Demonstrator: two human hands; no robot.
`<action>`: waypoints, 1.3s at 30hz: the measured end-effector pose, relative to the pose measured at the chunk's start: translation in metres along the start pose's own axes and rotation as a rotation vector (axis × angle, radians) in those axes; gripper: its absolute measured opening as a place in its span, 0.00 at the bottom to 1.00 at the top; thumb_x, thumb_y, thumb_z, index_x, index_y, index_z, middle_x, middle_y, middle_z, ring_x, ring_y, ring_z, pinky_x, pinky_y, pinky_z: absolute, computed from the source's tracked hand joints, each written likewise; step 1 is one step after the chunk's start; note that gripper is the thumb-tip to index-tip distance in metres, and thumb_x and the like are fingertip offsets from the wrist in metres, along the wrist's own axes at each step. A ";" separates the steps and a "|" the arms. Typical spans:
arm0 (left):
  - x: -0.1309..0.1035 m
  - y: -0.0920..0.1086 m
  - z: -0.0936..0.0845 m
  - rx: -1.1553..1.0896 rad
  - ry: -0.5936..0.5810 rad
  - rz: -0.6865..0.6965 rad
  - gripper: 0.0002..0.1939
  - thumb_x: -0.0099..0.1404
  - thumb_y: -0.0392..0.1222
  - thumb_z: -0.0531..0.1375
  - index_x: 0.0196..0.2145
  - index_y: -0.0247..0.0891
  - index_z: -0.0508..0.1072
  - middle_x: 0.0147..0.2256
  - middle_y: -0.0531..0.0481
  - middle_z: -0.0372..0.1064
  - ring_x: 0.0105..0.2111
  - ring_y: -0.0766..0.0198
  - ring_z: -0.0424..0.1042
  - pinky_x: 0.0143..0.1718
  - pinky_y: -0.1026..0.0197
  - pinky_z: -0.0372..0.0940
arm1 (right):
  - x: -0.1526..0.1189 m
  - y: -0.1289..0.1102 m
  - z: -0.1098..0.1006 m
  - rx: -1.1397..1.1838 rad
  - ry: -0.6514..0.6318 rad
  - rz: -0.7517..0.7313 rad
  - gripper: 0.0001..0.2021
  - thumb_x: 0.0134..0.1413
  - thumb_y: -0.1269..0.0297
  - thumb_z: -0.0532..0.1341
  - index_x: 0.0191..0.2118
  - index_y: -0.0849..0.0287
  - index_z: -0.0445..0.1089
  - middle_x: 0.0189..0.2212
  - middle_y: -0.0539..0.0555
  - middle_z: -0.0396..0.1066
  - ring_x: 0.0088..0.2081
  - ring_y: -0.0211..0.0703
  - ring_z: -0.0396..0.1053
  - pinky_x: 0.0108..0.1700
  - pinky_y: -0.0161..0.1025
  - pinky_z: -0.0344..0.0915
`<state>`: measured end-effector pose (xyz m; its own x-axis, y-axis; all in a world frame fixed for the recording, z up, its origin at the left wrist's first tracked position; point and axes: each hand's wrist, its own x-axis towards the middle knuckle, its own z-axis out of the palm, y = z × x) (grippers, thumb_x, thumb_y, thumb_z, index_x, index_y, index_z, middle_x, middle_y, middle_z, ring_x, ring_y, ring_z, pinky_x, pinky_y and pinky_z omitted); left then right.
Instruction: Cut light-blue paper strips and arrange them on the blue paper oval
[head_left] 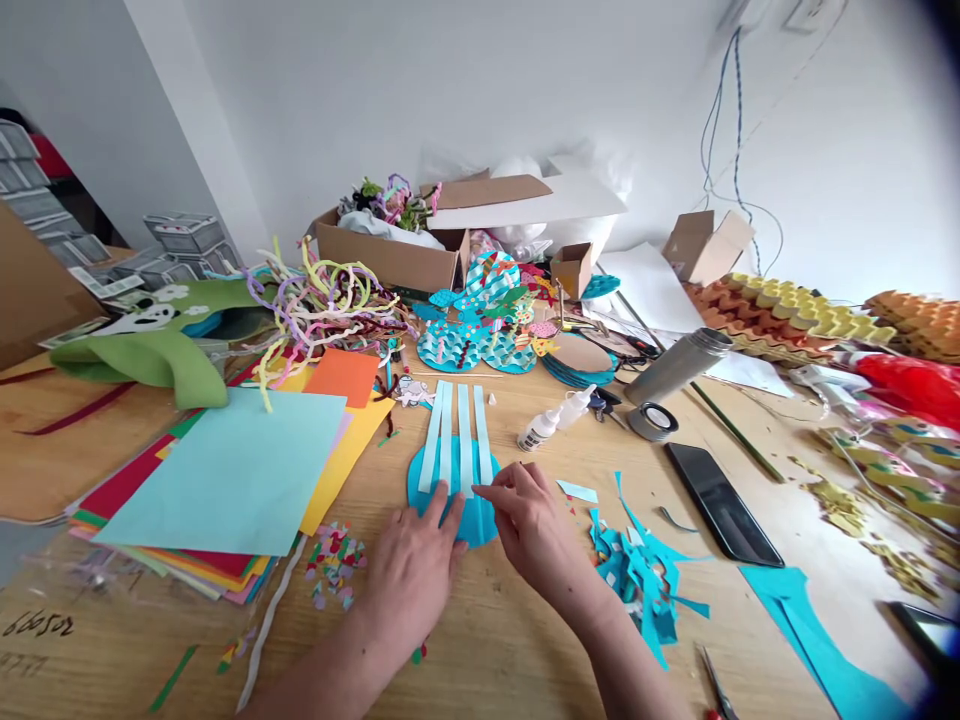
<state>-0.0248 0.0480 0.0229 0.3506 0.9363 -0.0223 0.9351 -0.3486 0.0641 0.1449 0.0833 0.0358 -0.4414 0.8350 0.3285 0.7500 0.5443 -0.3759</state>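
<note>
A rounded blue paper piece (466, 522) lies flat on the table in front of me. Several light blue paper strips (464, 430) run lengthwise over it, side by side, their far ends reaching past its edge onto the wood. My left hand (412, 560) rests with fingers stretched out, the fingertips on the blue piece near the strips' lower ends. From the right, my right hand (529, 520) has thumb and forefinger pinched together at the lower end of one strip. Beyond the hands are two small white glue bottles (538, 430), one lying against the other.
Stacked coloured paper (217, 480) lies at left, beside tangled pipe cleaners (337, 310). Blue paper scraps (645, 580), a phone (724, 505) and scissors (716, 685) are at right. A grey flask (679, 365) leans beyond. Cardboard boxes (390, 258) stand against the wall.
</note>
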 end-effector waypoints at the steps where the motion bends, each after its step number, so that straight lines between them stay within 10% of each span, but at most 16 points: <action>1: 0.000 0.000 0.000 0.001 -0.002 0.000 0.23 0.68 0.43 0.50 0.61 0.45 0.60 0.60 0.46 0.58 0.34 0.56 0.72 0.38 0.50 0.68 | -0.003 0.000 0.002 -0.009 -0.002 -0.003 0.21 0.53 0.82 0.53 0.45 0.54 0.75 0.35 0.58 0.66 0.38 0.50 0.60 0.36 0.47 0.64; 12: 0.001 -0.001 0.002 -0.009 0.010 -0.005 0.22 0.68 0.43 0.50 0.59 0.46 0.63 0.59 0.44 0.59 0.36 0.55 0.72 0.38 0.51 0.67 | -0.019 0.026 -0.006 -0.193 -0.029 0.294 0.09 0.60 0.69 0.56 0.43 0.63 0.71 0.30 0.57 0.69 0.35 0.50 0.67 0.38 0.44 0.63; 23: 0.000 0.000 0.002 0.014 0.019 -0.004 0.22 0.68 0.43 0.50 0.59 0.46 0.62 0.59 0.46 0.60 0.35 0.57 0.71 0.37 0.53 0.67 | -0.014 0.018 -0.001 -0.212 -0.309 0.508 0.26 0.59 0.72 0.51 0.63 0.68 0.51 0.42 0.65 0.74 0.39 0.53 0.74 0.35 0.41 0.62; 32: 0.000 0.000 0.003 0.006 0.017 0.008 0.22 0.68 0.43 0.50 0.60 0.44 0.62 0.59 0.44 0.60 0.35 0.56 0.71 0.37 0.51 0.67 | -0.018 0.016 -0.010 0.172 0.118 0.433 0.13 0.59 0.67 0.51 0.39 0.59 0.72 0.26 0.52 0.73 0.27 0.42 0.70 0.30 0.36 0.61; 39: -0.001 0.000 0.003 0.013 0.017 0.007 0.23 0.69 0.43 0.49 0.60 0.44 0.61 0.59 0.43 0.59 0.35 0.56 0.72 0.38 0.50 0.67 | -0.019 0.008 -0.013 0.430 0.240 0.275 0.08 0.58 0.67 0.55 0.43 0.55 0.67 0.38 0.53 0.75 0.41 0.43 0.71 0.44 0.40 0.65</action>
<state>-0.0246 0.0469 0.0201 0.3560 0.9345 -0.0045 0.9333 -0.3553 0.0513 0.1656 0.0702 0.0377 -0.0956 0.9366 0.3372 0.5309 0.3345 -0.7786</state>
